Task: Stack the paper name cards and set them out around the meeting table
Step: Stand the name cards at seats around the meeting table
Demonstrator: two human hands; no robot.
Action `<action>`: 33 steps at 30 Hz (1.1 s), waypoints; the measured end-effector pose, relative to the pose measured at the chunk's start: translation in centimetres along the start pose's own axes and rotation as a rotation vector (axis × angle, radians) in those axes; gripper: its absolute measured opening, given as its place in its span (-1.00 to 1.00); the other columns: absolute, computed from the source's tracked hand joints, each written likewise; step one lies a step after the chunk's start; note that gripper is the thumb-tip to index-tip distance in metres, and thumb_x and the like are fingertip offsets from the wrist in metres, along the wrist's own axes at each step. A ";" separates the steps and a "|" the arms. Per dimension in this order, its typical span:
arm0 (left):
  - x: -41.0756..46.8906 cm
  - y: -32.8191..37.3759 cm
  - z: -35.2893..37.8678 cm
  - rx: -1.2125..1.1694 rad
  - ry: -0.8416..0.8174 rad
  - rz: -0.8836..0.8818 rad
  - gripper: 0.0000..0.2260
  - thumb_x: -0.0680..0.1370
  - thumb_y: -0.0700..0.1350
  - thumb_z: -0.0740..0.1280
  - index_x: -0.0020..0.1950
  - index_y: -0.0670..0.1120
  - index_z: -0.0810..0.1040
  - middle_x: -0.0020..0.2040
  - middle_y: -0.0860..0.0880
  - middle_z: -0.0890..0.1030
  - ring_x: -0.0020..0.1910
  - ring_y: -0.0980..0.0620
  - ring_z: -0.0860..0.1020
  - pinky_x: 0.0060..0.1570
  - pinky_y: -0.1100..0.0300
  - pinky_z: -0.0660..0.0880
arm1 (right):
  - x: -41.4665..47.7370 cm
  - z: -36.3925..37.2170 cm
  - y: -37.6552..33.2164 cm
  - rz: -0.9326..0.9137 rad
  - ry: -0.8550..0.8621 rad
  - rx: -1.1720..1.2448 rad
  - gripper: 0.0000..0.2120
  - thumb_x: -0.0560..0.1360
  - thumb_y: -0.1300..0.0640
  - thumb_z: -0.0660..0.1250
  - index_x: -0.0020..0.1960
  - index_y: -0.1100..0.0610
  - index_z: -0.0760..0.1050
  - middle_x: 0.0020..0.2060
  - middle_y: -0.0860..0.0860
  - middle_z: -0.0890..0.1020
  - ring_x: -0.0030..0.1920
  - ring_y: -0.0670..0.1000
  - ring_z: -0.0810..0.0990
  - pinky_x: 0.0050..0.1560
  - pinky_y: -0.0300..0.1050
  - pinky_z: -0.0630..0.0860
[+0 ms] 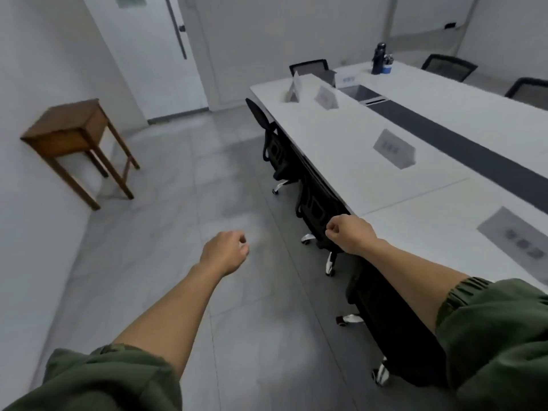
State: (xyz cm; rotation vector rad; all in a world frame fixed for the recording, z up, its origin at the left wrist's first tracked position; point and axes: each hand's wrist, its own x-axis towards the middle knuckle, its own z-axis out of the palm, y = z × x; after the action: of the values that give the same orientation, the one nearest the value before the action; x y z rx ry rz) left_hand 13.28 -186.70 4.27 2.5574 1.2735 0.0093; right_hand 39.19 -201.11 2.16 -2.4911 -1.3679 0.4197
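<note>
Folded paper name cards stand along the near side of the long white meeting table: one far card, a second card beside it, a third card at mid-table, and a close card at the right. Another card stands at the table's far end. My left hand is out over the floor, fingers curled, holding nothing. My right hand hovers in a fist over the table's near edge, also holding nothing.
Black office chairs are tucked under the table's near side, with more chairs beyond the far side. A dark bottle stands at the far end. A wooden side table stands by the left wall, near a white door.
</note>
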 end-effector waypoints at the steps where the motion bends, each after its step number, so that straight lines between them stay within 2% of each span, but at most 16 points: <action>1: 1.3 -1.2 -0.7 -0.013 0.014 -0.025 -0.76 0.59 0.02 0.22 0.18 -0.03 0.55 0.05 -0.08 0.64 0.02 -0.10 0.57 -0.02 0.06 0.52 | 2.4 0.0 -1.1 -0.023 -0.009 0.001 -0.81 0.56 -0.01 0.25 0.04 0.00 0.62 -0.08 -0.02 0.68 -0.05 0.08 0.62 -0.08 -0.06 0.55; 5: 6.1 -7.6 -2.3 -0.026 0.008 -0.135 -0.75 0.58 0.02 0.22 0.18 -0.03 0.55 0.02 -0.08 0.63 0.00 -0.09 0.57 -0.06 0.07 0.52 | 11.0 1.3 -7.0 -0.107 -0.106 -0.023 -0.80 0.55 -0.03 0.27 0.07 -0.01 0.61 -0.05 0.01 0.66 -0.04 0.10 0.62 -0.10 -0.06 0.53; 10: 14.7 -15.5 -3.8 -0.049 0.025 -0.223 -0.76 0.58 0.02 0.23 0.18 -0.03 0.55 0.01 -0.09 0.63 -0.01 -0.09 0.57 -0.09 0.10 0.49 | 22.8 3.5 -13.6 -0.156 -0.139 -0.051 -0.82 0.53 -0.02 0.29 0.05 -0.01 0.61 -0.02 0.03 0.67 -0.03 0.11 0.61 -0.05 -0.01 0.58; 16: 27.1 -22.2 -6.9 -0.028 0.016 -0.178 -0.75 0.59 0.01 0.22 0.20 -0.04 0.54 0.06 -0.08 0.62 0.00 -0.07 0.56 -0.06 0.10 0.51 | 35.1 4.5 -19.2 -0.134 -0.135 -0.070 -0.80 0.55 0.00 0.30 0.10 0.02 0.62 0.03 0.02 0.66 0.02 0.11 0.60 0.01 0.01 0.58; 19: 35.5 -25.4 -11.3 -0.004 0.030 -0.140 -0.75 0.59 0.00 0.21 0.19 -0.04 0.55 0.05 -0.07 0.62 0.00 -0.07 0.56 -0.08 0.11 0.48 | 42.7 3.2 -22.8 -0.090 -0.100 -0.038 -0.80 0.56 0.01 0.30 0.12 0.03 0.61 0.01 0.03 0.66 -0.03 0.10 0.61 -0.06 -0.06 0.55; 21: 38.9 -26.0 -13.1 0.001 0.032 -0.115 -0.75 0.59 -0.01 0.21 0.18 -0.05 0.55 0.03 -0.07 0.63 0.00 -0.08 0.56 -0.10 0.12 0.45 | 45.4 2.2 -23.8 -0.070 -0.089 -0.026 -0.80 0.56 0.00 0.30 0.11 0.02 0.60 0.00 0.03 0.66 -0.05 0.09 0.61 -0.12 -0.10 0.51; 26: 48.8 -27.7 -14.6 -0.006 -0.006 -0.054 -0.76 0.58 -0.02 0.21 0.17 -0.06 0.55 -0.01 -0.07 0.63 -0.02 -0.08 0.56 -0.14 0.14 0.43 | 54.5 1.5 -24.7 0.003 -0.089 0.012 -0.78 0.56 -0.03 0.29 0.12 0.04 0.59 -0.04 0.01 0.65 -0.06 0.07 0.60 -0.08 -0.04 0.57; 29: 55.7 -28.4 -14.9 0.002 -0.028 -0.025 -0.75 0.58 -0.01 0.22 0.19 -0.06 0.55 0.00 -0.09 0.63 -0.01 -0.09 0.56 -0.10 0.12 0.47 | 60.9 2.0 -24.6 0.026 -0.091 0.029 -0.78 0.56 -0.02 0.30 0.15 0.03 0.58 -0.04 -0.01 0.64 -0.07 0.04 0.59 -0.16 -0.11 0.49; 33: 66.7 -29.5 -15.5 0.027 -0.047 -0.012 -0.73 0.59 -0.01 0.21 0.21 -0.07 0.56 0.05 -0.10 0.62 0.02 -0.11 0.56 -0.07 0.11 0.47 | 71.8 2.4 -24.6 0.035 -0.083 0.069 -0.79 0.56 0.00 0.28 0.13 0.04 0.59 -0.04 -0.01 0.65 -0.07 0.04 0.60 -0.07 -0.06 0.56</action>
State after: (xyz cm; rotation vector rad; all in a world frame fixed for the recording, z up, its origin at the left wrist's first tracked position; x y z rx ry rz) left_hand 28.92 -113.82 3.71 2.5568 1.2794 -0.0706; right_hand 56.14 -127.09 0.14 -2.4707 -1.3183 0.5744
